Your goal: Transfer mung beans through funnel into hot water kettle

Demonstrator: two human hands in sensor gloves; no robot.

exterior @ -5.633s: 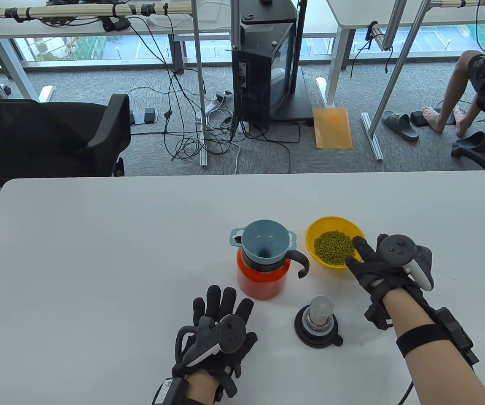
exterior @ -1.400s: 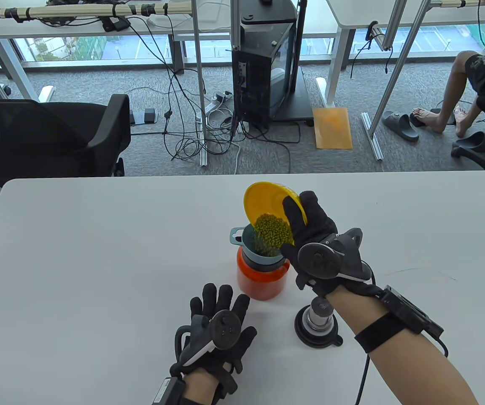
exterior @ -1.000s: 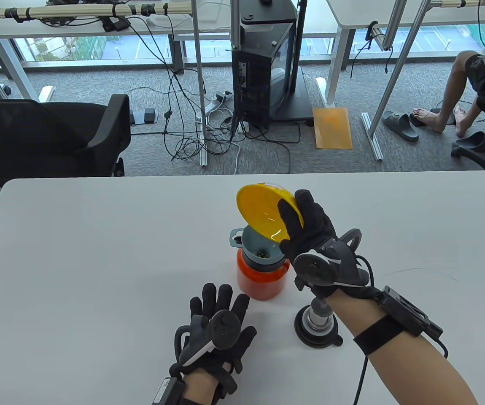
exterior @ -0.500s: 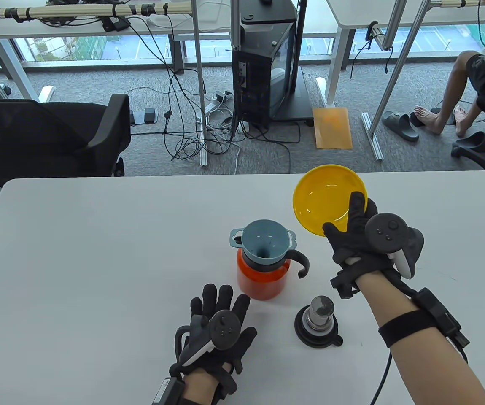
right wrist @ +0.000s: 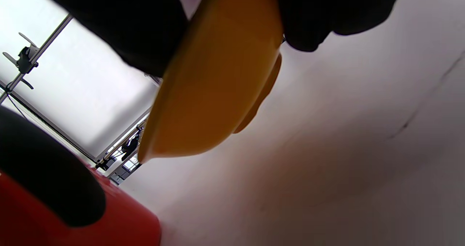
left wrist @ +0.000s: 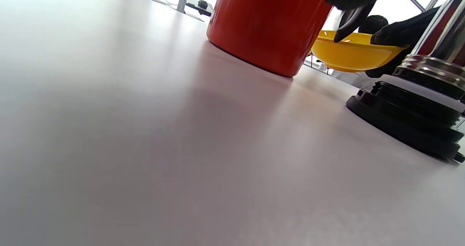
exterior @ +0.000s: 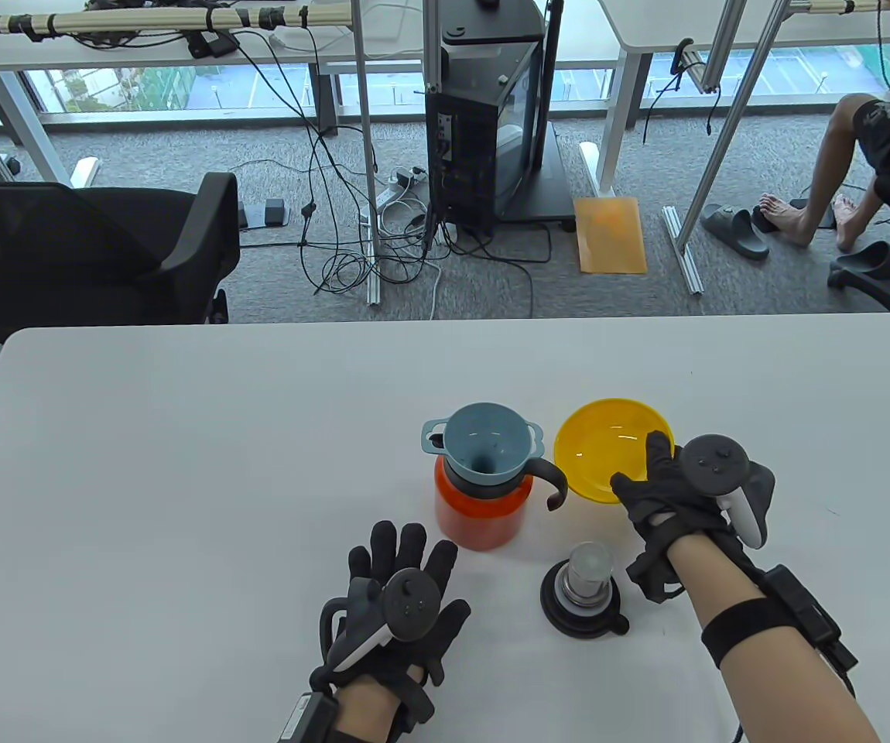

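Note:
The orange kettle [exterior: 480, 515] stands mid-table with the blue-grey funnel [exterior: 487, 450] seated in its mouth; no beans show in the funnel. My right hand [exterior: 638, 464] grips the near rim of the empty yellow bowl [exterior: 604, 449], held low just right of the kettle's black handle [exterior: 556, 484]. The right wrist view shows my fingers [right wrist: 120, 24] on the tilted bowl [right wrist: 214, 89], a little off the table, beside the kettle [right wrist: 123, 226]. My left hand [exterior: 402, 573] lies flat on the table, fingers spread, empty, in front of the kettle [left wrist: 269, 24].
The kettle's lid [exterior: 586, 592] lies upside down on the table between my hands, close to my right wrist; it also shows in the left wrist view [left wrist: 410, 115]. The white table [exterior: 182, 464] extends left and back. A black chair [exterior: 89, 248] stands beyond its far left edge.
My right hand tipped the beans from the bowl into the funnel, swung the emptied bowl back to the right, and lowered it beside the kettle. My left hand has not moved.

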